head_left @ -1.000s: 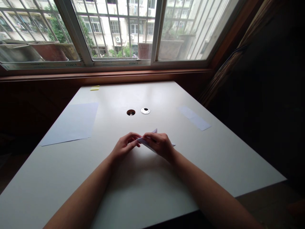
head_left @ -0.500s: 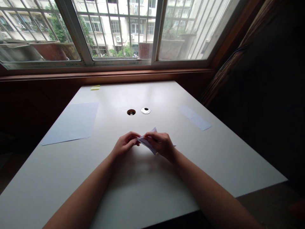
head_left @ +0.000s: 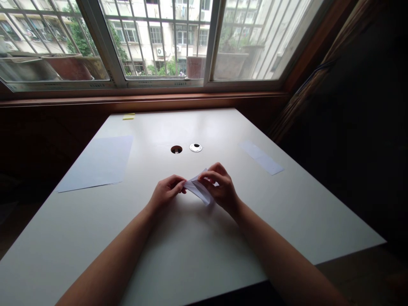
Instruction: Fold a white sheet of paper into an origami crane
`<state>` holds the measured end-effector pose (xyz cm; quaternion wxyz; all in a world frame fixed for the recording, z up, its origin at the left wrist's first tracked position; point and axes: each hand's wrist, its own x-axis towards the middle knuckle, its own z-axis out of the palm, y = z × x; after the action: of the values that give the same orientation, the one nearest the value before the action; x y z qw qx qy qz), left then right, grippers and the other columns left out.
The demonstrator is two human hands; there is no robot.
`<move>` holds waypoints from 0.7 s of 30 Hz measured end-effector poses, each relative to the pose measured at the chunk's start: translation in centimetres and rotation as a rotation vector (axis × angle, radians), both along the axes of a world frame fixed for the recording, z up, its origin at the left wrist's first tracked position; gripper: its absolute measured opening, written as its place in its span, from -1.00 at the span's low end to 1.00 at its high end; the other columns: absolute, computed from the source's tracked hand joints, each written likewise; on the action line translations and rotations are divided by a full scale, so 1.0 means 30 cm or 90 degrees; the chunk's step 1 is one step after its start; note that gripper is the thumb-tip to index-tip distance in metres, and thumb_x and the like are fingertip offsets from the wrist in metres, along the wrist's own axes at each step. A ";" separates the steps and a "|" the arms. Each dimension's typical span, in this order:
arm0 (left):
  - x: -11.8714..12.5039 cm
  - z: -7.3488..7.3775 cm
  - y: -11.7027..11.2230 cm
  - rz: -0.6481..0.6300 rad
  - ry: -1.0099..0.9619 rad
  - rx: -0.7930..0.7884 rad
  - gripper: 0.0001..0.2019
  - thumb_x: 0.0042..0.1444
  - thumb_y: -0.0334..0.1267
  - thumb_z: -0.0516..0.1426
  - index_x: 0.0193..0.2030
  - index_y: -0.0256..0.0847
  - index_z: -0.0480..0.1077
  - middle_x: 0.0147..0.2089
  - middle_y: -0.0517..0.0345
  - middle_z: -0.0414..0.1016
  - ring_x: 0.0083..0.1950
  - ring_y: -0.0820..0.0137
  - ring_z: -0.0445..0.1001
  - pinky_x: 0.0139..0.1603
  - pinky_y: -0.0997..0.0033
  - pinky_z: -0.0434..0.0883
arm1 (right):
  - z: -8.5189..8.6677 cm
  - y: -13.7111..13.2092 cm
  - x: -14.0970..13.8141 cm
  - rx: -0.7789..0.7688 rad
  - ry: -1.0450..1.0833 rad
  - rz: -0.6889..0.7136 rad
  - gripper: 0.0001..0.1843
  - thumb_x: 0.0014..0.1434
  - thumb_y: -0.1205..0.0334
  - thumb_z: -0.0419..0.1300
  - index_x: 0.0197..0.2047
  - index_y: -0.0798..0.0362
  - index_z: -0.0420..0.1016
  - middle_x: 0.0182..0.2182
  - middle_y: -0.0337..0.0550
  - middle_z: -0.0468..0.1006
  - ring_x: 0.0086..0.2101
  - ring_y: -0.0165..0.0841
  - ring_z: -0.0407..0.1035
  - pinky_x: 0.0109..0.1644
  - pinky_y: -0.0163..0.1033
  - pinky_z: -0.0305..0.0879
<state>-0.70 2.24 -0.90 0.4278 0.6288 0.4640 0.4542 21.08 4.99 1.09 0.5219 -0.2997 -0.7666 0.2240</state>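
A small folded piece of white paper (head_left: 201, 194) is held between both hands, above the middle of the white table (head_left: 197, 250). My left hand (head_left: 166, 190) pinches its left tip between thumb and fingers. On the other side, my right hand (head_left: 221, 185) grips the upper flap with thumb and index finger, and the folds stand partly apart there. The right hand covers the paper's right part.
A large sheet of paper (head_left: 98, 163) lies at the left, a narrow paper strip (head_left: 263, 158) at the right. Behind the hands are a round cable hole (head_left: 176, 149) and its round cover (head_left: 195, 147). Yellow slips (head_left: 128, 116) lie by the far left edge below the window.
My right hand has risen slightly and turned, lifting the paper's upper flap so the folds spread more. My left hand keeps its pinch at nearly the same place.
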 end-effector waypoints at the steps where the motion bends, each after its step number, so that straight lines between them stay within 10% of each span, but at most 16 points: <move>1: 0.000 -0.001 0.001 0.001 0.002 0.000 -0.74 0.24 -0.08 0.18 -0.16 -0.27 0.50 -0.40 0.12 0.58 -0.35 0.39 0.56 -0.26 0.44 0.46 | 0.004 0.001 0.001 0.000 0.008 -0.003 -0.93 0.22 0.30 0.27 -0.23 -0.04 0.58 -0.27 -0.13 0.37 -0.32 -0.37 0.37 -0.35 -0.26 0.40; 21: -0.016 -0.024 0.012 0.077 0.000 -0.016 -0.76 0.23 -0.09 0.17 -0.20 -0.25 0.48 -0.43 0.16 0.53 -0.37 0.40 0.51 -0.27 0.45 0.42 | 0.025 0.018 0.085 -0.152 0.089 0.112 -0.70 0.36 -0.03 0.06 0.01 -0.06 0.40 -0.30 -0.13 0.51 -0.25 -0.23 0.40 -0.15 -0.09 0.28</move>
<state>-1.17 2.60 -1.61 0.4075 0.5943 0.5064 0.4736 23.63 5.54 1.83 0.5130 -0.2749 -0.7193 0.3791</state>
